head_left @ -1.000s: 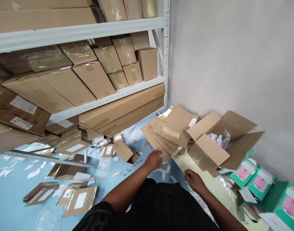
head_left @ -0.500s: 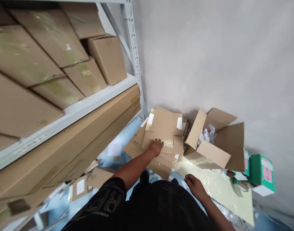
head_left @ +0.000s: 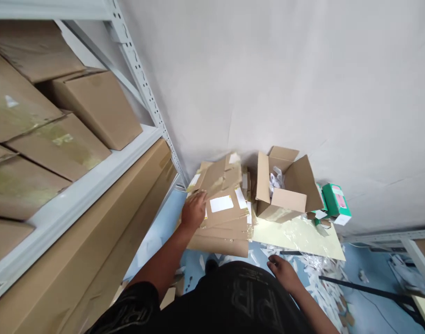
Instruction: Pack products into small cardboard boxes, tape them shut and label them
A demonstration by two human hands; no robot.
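My left hand (head_left: 194, 209) is closed on the near left edge of a flattened cardboard box (head_left: 217, 178). That box is tilted up, its far side blurred by motion. Below it lies a stack of flattened cardboard (head_left: 222, 227) with white labels and clear tape, resting against the wall. My right hand (head_left: 283, 273) hangs low before my body, fingers loosely curled, and nothing shows in it. An open cardboard box (head_left: 288, 204) with crumpled white material (head_left: 276, 180) inside stands to the right of the stack.
Metal shelving (head_left: 129, 153) loaded with cardboard boxes (head_left: 101, 106) rises on my left. Right of the open box are green boxes (head_left: 337, 202) and a pale yellow board (head_left: 302, 239). Paper scraps (head_left: 323, 290) cover the blue floor, near a black bar (head_left: 365, 286).
My left hand has gone from lying on top of the stack to its left edge, and the top flattened box has tilted up. The view has shifted right; my right hand remains low.
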